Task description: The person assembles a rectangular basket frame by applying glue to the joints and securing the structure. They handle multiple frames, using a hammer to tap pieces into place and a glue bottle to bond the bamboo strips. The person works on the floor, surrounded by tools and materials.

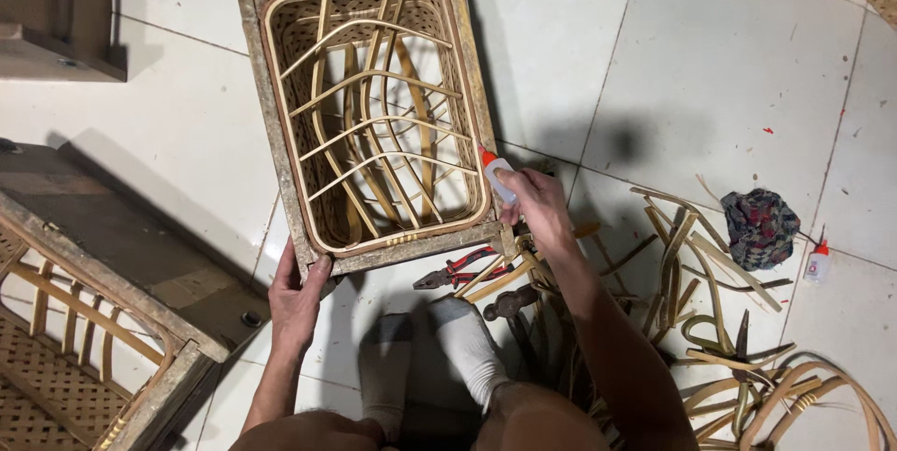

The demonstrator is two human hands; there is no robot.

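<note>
A wooden frame (269, 114) lined with curved rattan strips and a woven bottom stands on the white tiled floor in front of me. My left hand (297, 297) grips its near left corner. My right hand (537, 208) holds a small white glue bottle (498, 177) with a red nozzle, whose tip touches the frame's right side near the rim. My feet in white socks (462, 343) rest on the floor just below the frame.
Red-handled pliers (458, 271) and a hammer (509, 303) lie by my right foot. Loose rattan strips (696, 292) are scattered at right, with a dark patterned cloth (759, 227) and a second glue bottle (818, 264). Another wooden woven frame (103, 311) sits at left.
</note>
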